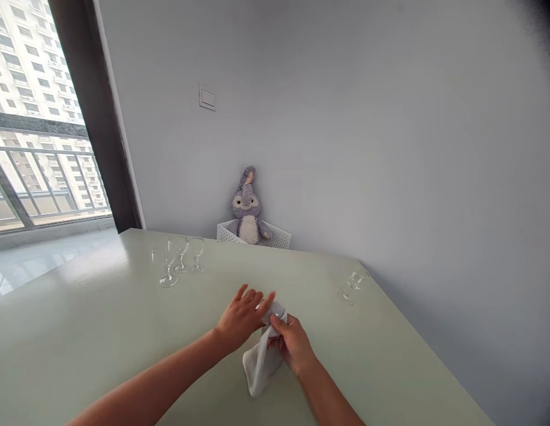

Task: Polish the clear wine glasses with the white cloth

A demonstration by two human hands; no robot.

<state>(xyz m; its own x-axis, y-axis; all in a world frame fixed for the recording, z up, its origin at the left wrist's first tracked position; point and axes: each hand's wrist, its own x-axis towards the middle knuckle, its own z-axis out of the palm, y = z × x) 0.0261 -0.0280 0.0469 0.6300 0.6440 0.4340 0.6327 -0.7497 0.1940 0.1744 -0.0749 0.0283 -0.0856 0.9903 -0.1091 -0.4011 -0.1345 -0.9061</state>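
Head view. Clear glass between the 2 hands mostly hidden by fingers and white cloth; its shape hard to make out. Both forearms cut by the bottom border. Outlines faint on the 3 stemmed glasses standing far left, 2 overlapping; glassware near the right edge also faint, count unclear.

Table: far edge meets basket with plush toy; right edge runs along the wall. Bare surface left and right of the arms.

Clear glass just right of left hand, fingers partly spread; its grip I cannot tell. Right hand pinches the cloth against the glass; cloth hangs below.
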